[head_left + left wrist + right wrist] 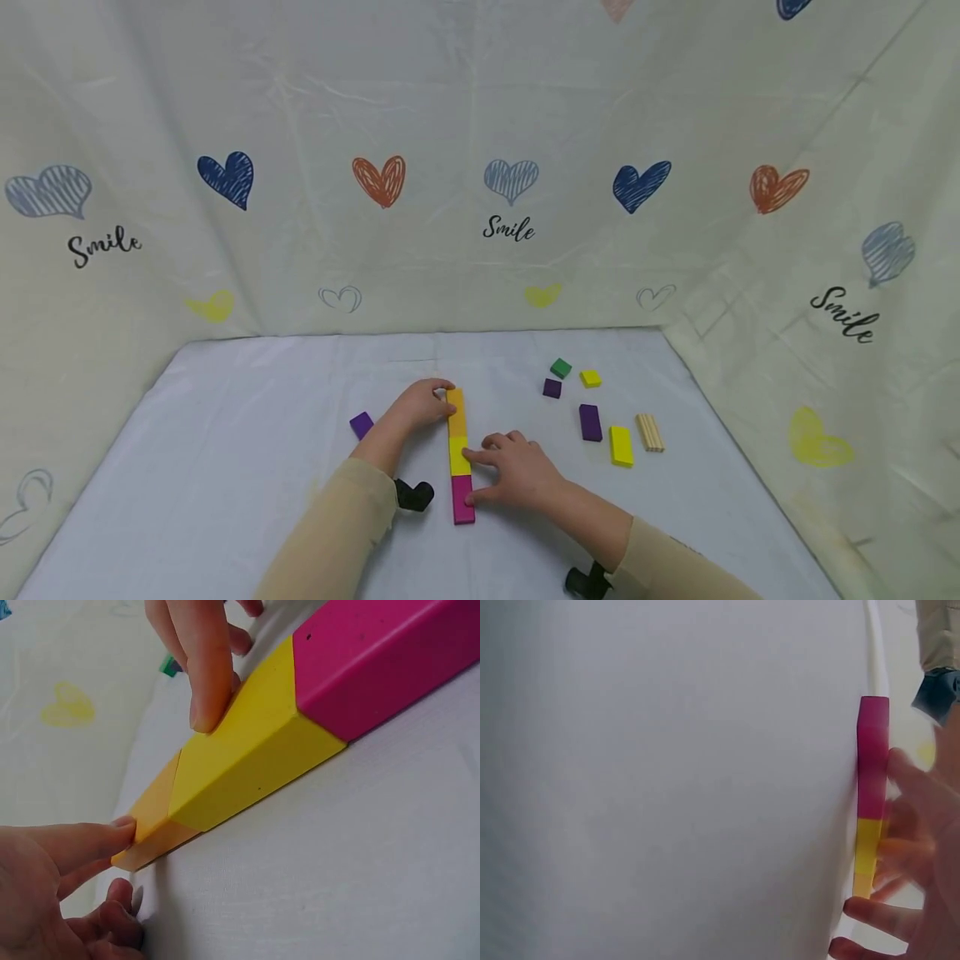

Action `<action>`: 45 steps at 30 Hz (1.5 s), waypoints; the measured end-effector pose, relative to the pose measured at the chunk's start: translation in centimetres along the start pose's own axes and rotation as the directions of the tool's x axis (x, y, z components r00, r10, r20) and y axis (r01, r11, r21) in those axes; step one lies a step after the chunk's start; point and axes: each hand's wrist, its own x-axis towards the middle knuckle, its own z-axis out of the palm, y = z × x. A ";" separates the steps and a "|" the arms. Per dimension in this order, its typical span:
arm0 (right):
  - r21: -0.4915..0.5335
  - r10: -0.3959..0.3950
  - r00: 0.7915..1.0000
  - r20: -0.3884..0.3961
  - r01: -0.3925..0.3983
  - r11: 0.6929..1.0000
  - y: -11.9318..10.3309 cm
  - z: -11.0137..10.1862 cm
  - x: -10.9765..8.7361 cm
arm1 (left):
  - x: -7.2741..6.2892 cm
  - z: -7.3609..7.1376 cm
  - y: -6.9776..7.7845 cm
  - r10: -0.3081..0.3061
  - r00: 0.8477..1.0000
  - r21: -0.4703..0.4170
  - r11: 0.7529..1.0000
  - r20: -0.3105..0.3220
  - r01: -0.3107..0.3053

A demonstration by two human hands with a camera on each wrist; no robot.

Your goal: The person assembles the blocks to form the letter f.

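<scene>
Three blocks lie end to end in a straight row: an orange block at the far end, a yellow block in the middle and a magenta block nearest me. My left hand pinches the orange block, thumb on its near part and index finger at its far end. From the other side, my right hand touches the row with spread fingers. Its index fingertip is on the yellow block, and its thumb is at the edge of the magenta block.
Right of the row lie a green block, a small purple block, a small yellow block, a longer purple block, a longer yellow block and wooden sticks. Another purple block sits by my left forearm.
</scene>
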 end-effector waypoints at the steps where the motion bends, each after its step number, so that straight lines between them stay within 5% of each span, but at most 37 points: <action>1: -0.004 -0.003 1.000 -0.001 0.003 1.000 0.0 0.0 -0.1 | -0.1 0.0 0.0 -0.002 1.000 0.002 1.000 0.001 0.002; 24: 0.045 -0.003 1.000 0.006 0.002 0.999 -0.5 0.1 -1.5 | -1.6 0.1 -0.5 0.024 0.999 -0.029 0.999 0.022 -0.024; 33: 0.093 -0.026 1.000 -0.014 0.028 0.995 0.7 -0.8 0.2 | -1.5 -0.1 -1.4 0.057 0.998 -0.048 0.997 0.040 -0.055; 45: 0.034 -0.018 1.000 0.005 0.018 0.999 0.9 -0.3 1.5 | -1.6 0.0 -1.3 0.053 0.998 -0.055 0.997 0.044 -0.051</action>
